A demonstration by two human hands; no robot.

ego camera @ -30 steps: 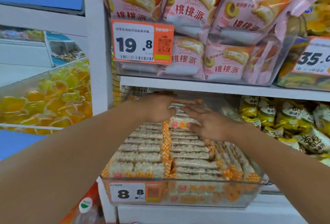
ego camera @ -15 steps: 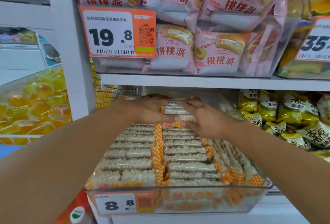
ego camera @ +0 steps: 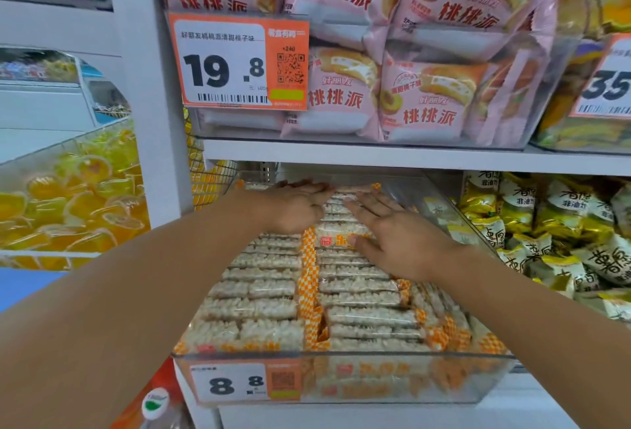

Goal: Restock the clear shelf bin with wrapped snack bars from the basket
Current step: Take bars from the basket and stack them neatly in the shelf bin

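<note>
On the upper shelf (ego camera: pixel 375 155) stood pink bags of peach pies (ego camera: pixel 423 100) inside a clear tub, and an orange price tag (ego camera: pixel 239 61) reading 19.8 hung at the tub's front left corner; at the right edge of this shelf, another tag (ego camera: pixel 607 87) covered a tub of yellow packs. Below the shelf board, at the right side, lay yellow and white snack bags (ego camera: pixel 546 223). Left of the white shelf post (ego camera: pixel 153 121), a clear bin of yellow jelly cups (ego camera: pixel 68 203) was tilted forward.
</note>
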